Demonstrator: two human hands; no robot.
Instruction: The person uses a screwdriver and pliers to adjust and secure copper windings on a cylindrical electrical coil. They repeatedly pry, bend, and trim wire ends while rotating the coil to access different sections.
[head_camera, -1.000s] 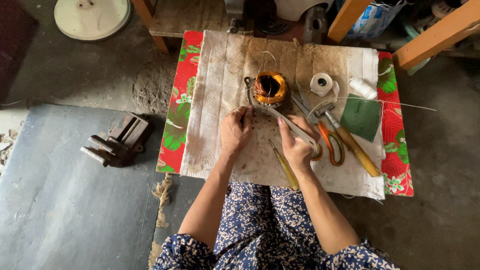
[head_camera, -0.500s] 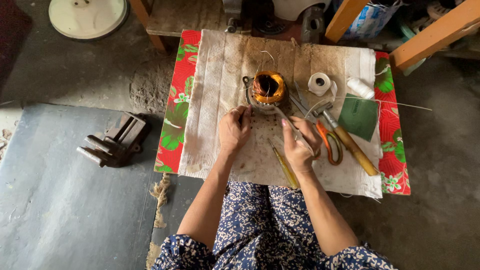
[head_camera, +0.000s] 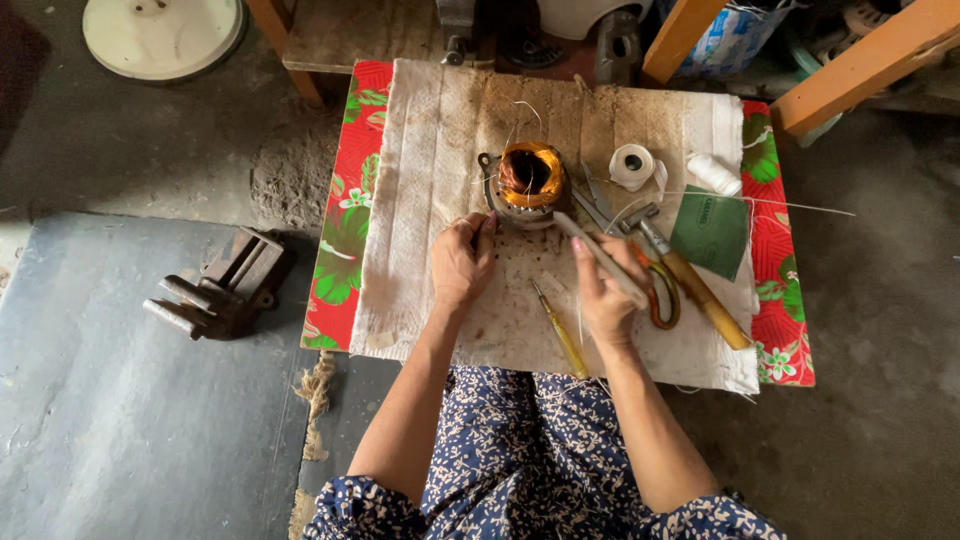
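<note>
A motor stator with copper windings (head_camera: 530, 180) stands on a stained white cloth (head_camera: 430, 150) over a low table. My left hand (head_camera: 462, 262) rests on the cloth just left of and below the stator, fingertips touching its base. My right hand (head_camera: 608, 295) grips a pale flat stick (head_camera: 598, 255) whose tip points up-left toward the stator's lower right side. A thin wire runs from the stator past my right hand.
A yellow-handled screwdriver (head_camera: 562, 335), orange-handled scissors (head_camera: 660, 290), a wooden-handled hammer (head_camera: 690, 280), a tape roll (head_camera: 632, 165), a white thread spool (head_camera: 715, 173) and a green card (head_camera: 710, 230) lie on the cloth. A metal vise (head_camera: 220, 285) sits on the floor at left.
My left hand has stayed by the stator's base. My right hand has kept the stick pointed at the stator, shifting only slightly.
</note>
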